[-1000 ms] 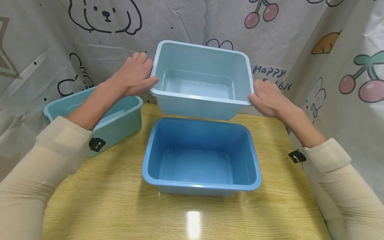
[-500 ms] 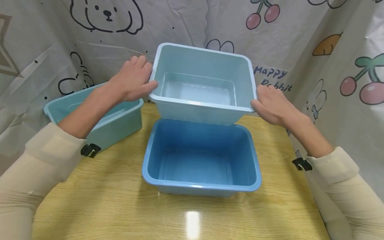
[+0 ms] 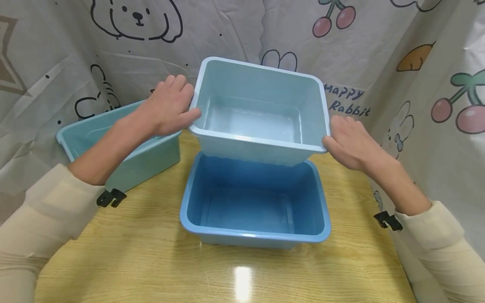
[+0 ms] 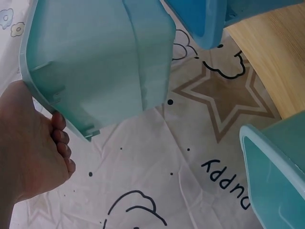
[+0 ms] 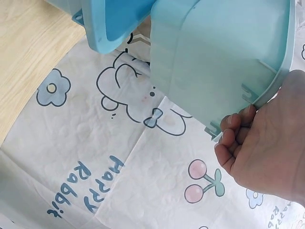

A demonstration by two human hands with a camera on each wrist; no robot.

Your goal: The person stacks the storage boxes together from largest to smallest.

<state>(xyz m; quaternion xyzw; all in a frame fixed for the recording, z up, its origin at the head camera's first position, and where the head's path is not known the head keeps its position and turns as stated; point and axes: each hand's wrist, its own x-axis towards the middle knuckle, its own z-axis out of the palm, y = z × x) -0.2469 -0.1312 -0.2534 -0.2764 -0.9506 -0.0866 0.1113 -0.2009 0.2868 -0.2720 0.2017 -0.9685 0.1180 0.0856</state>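
Note:
A pale blue plastic bin (image 3: 250, 120) with nothing in it is held up, tilted, its right side lower than its left. My left hand (image 3: 166, 105) grips its left rim, thumb on top; in the left wrist view the fingers (image 4: 61, 136) curl under that rim. On the right rim my right hand (image 3: 350, 141) has the same hold, its fingers (image 5: 233, 129) bent beneath the edge in the right wrist view. Below and nearer stands a darker blue bin (image 3: 254, 237) on the wooden table, open side up. The pale bin's lower part covers the dark bin's back rim.
A teal bin (image 3: 151, 162) stands angled at the left of the table (image 3: 151, 261), partly behind my left forearm. A white printed cloth (image 3: 235, 29) hangs close behind the bins and along both sides.
Both hands have brought the pale blue bin down and slightly nearer, so it now overlaps the dark bin's back rim. Its right side has dropped more. The other bins stay put.

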